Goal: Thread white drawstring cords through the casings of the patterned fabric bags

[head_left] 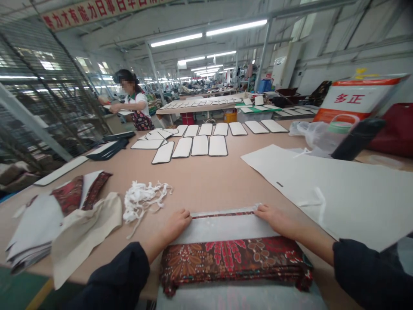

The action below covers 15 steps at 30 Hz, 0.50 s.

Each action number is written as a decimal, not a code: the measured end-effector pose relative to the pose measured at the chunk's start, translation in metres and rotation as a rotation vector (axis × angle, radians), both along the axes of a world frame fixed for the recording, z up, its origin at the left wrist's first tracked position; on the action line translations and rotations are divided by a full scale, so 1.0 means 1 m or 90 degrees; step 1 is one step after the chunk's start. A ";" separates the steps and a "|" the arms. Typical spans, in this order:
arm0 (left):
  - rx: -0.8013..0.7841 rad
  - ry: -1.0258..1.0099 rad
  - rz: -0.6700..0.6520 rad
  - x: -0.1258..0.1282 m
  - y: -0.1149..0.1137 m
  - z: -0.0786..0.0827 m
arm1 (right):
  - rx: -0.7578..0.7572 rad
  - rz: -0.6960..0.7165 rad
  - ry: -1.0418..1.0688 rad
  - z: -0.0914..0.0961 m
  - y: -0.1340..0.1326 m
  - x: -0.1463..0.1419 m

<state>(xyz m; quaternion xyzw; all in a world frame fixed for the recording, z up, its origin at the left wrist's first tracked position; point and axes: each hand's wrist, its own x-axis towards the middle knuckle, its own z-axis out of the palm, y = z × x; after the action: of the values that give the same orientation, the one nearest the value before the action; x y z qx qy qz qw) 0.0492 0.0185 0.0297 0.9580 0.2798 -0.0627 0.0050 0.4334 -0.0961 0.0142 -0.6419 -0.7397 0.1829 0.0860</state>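
Right in front of me lies a stack of folded patterned fabric (232, 260), brown and red with flowers. A pale grey-white strip (226, 228) extends beyond its far side, ending in a narrow patterned edge. My left hand (177, 223) grips the far left corner of that strip, fingers closed. At the far right corner, my right hand (273, 218) pinches the same edge. The strip is stretched flat between both hands. Left of my left hand sits a tangled heap of white cord (142, 200).
Rows of white dark-edged panels (200, 145) lie farther back on the table (206, 176). At left are folded cloth pieces (87, 228); at right, a large white sheet (338, 189), a black cylinder (358, 138) and a bag (358, 101). A co-worker (132, 101) stands beyond the table.
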 end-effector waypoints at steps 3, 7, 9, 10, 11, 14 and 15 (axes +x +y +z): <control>0.031 -0.029 -0.037 -0.009 0.000 -0.001 | -0.041 0.036 -0.107 0.011 0.018 -0.023; 0.131 -0.065 -0.051 -0.007 -0.006 -0.008 | -0.035 0.138 -0.139 0.027 0.050 -0.111; 0.188 -0.075 -0.037 -0.007 -0.011 -0.013 | 0.011 0.225 -0.081 0.026 0.061 -0.165; 0.209 -0.081 -0.026 -0.008 -0.013 -0.016 | 0.033 0.246 -0.059 0.024 0.065 -0.188; 0.224 -0.090 -0.011 -0.010 -0.015 -0.019 | 0.054 0.254 -0.049 0.020 0.068 -0.207; 0.229 -0.130 0.046 -0.024 -0.020 -0.024 | 0.101 0.249 -0.040 0.004 0.077 -0.236; 0.219 -0.146 0.063 -0.031 -0.021 -0.026 | 0.103 0.244 -0.033 -0.001 0.080 -0.238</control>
<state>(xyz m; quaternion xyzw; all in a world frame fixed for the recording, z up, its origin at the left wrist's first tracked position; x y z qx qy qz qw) 0.0187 -0.0021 0.0042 0.9306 0.3309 0.0956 -0.1238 0.1953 -0.0156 0.0133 -0.4851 -0.8623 0.1195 0.0821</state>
